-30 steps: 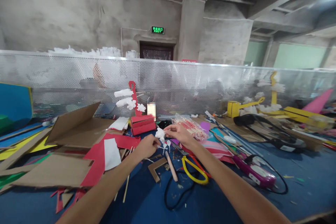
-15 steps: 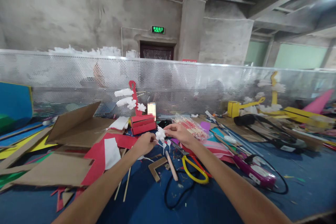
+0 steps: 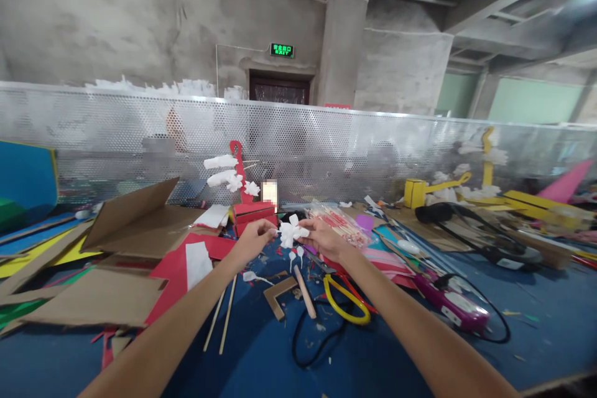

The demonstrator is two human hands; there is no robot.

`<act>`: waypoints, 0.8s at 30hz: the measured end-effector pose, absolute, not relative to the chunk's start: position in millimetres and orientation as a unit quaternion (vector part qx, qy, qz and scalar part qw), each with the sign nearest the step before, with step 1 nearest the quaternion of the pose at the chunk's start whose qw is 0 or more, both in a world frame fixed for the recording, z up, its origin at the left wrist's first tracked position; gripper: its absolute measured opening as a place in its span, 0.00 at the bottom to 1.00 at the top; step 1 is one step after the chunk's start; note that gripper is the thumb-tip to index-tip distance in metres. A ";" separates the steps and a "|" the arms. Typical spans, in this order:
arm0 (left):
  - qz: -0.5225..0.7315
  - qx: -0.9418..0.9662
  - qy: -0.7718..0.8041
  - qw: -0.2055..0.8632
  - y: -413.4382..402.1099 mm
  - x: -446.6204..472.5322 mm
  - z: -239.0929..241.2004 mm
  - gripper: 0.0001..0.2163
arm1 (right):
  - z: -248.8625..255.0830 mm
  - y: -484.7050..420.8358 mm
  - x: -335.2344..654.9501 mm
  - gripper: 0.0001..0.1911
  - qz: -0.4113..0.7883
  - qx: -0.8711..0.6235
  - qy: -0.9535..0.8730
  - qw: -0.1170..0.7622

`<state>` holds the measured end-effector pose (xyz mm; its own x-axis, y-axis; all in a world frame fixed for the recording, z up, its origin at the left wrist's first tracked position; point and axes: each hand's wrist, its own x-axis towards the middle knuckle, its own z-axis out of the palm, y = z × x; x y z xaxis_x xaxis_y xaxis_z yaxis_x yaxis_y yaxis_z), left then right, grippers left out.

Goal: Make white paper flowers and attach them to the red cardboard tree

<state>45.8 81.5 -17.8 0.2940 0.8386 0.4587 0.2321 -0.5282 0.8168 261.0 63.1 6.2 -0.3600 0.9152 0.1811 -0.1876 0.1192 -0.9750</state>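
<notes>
A white paper flower (image 3: 291, 232) with several petals is held up between my two hands over the worktable. On its right edge, the fingertips of my right hand (image 3: 323, 240) are pinched. My left hand (image 3: 254, 241) is closed at the flower's left edge, fingertips together; how much it grips there is partly hidden. Just below the flower lie small white teardrop-shaped pieces with thin stems. Under them are a pale round stick (image 3: 305, 292), an L-shaped cardboard piece (image 3: 278, 297) and scissors with yellow handles (image 3: 344, 305).
Behind my hands stands a red cardboard model (image 3: 254, 216) bearing white paper flowers. Cut cardboard (image 3: 88, 298) and red sheets fill the left. A bag of sticks (image 3: 340, 225), a purple device with a cable (image 3: 452, 305) and a black tool (image 3: 506, 255) lie right. A perforated metal screen (image 3: 373, 155) crosses behind.
The flower has turned so its petals spread open toward me and has come slightly right. My left hand has risen a little; my right hand stays at its edge.
</notes>
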 end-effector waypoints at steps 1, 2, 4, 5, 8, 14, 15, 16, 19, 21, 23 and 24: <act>0.473 0.736 0.361 0.325 81.0 45.9 -17.4 0.10 | 6.8 62.1 260.8 0.17 0.583 -0.313 -0.587 0.466; 0.474 0.735 0.359 0.326 80.6 46.0 -17.2 0.10 | 7.4 61.0 260.5 0.17 0.580 -0.313 -0.596 0.458; 0.477 0.734 0.355 0.327 80.3 46.2 -17.4 0.10 | 8.6 58.7 259.6 0.16 0.572 -0.316 -0.612 0.445; 0.479 0.734 0.355 0.327 80.3 46.4 -17.6 0.09 | 9.1 57.7 259.1 0.16 0.570 -0.319 -0.617 0.440; 0.482 0.732 0.354 0.325 80.1 47.3 -17.9 0.09 | 10.0 55.2 257.8 0.16 0.567 -0.324 -0.624 0.430; 0.480 0.736 0.348 0.327 75.3 48.7 -16.9 0.06 | 8.7 54.1 256.1 0.18 0.526 -0.317 -0.678 0.404; 0.478 0.737 0.347 0.330 74.4 48.9 -16.8 0.06 | 7.8 54.9 256.1 0.19 0.516 -0.316 -0.686 0.403; 0.475 0.738 0.345 0.332 73.5 49.1 -16.7 0.05 | 6.6 56.2 256.2 0.20 0.507 -0.317 -0.691 0.405; 0.468 0.743 0.342 0.334 72.0 49.8 -16.3 0.05 | 2.8 60.8 256.7 0.21 0.488 -0.327 -0.695 0.414; 0.466 0.747 0.340 0.330 71.9 50.4 -15.7 0.05 | 0.9 63.3 256.6 0.21 0.481 -0.329 -0.694 0.423; 0.466 0.749 0.338 0.328 72.4 50.8 -14.9 0.05 | 0.1 64.3 256.0 0.21 0.486 -0.324 -0.689 0.429; 0.467 0.748 0.338 0.328 72.7 51.0 -14.4 0.05 | 0.2 64.3 255.7 0.20 0.488 -0.323 -0.687 0.431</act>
